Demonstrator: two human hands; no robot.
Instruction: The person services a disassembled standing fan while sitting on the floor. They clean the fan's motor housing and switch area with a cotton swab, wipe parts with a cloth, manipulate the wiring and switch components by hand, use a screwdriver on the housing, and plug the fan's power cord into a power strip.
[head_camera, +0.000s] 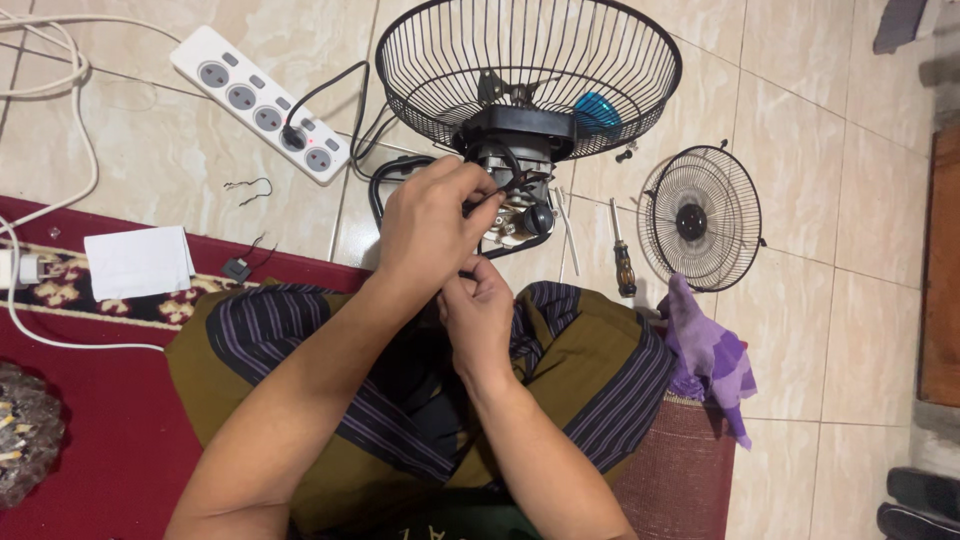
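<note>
Seated cross-legged on the floor, a person steadies a dark wire at the fan motor, left hand pinching it closed, right hand pinched below, screwdriver within reach.

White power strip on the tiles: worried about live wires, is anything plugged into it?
Plugged in: a black plug sits in the white power strip, its cable trailing away.

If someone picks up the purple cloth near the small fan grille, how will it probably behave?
The purple cloth lies crumpled in soft folds, so it would likely hang limp. It looks thin, probably light. Lying on the tiled floor, it may slide easily if pushed.
</note>
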